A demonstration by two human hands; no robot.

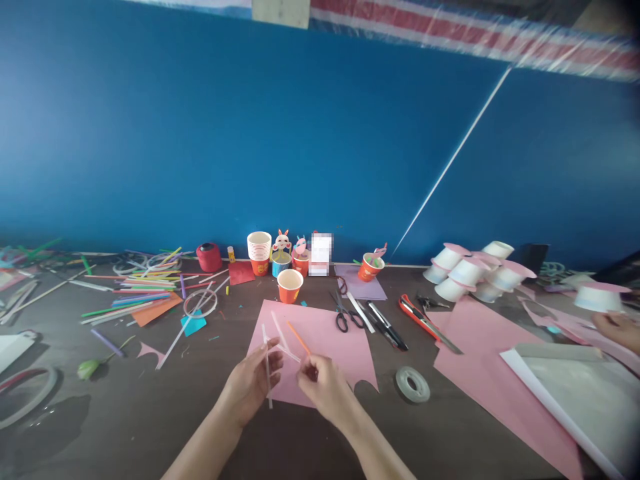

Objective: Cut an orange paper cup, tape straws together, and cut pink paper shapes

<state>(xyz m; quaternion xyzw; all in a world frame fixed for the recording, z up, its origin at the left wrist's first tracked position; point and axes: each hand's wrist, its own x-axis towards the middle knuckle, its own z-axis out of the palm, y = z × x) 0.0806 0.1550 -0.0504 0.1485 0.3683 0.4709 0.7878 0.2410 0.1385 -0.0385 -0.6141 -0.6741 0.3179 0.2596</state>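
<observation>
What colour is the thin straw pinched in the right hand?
Orange: the thin plastic straw in the right hand, head view.

Standing right by the table, and honestly there's not much to say about the person: both forearms come up from the bottom middle of the frame totally bare, no sleeves anywhere in sight. The left hand [253, 387] and the right hand [324, 385] have no gloves, and I can't spot any rings, watch or wristband. Nails look short and plain, though they're too small to be sure.
</observation>
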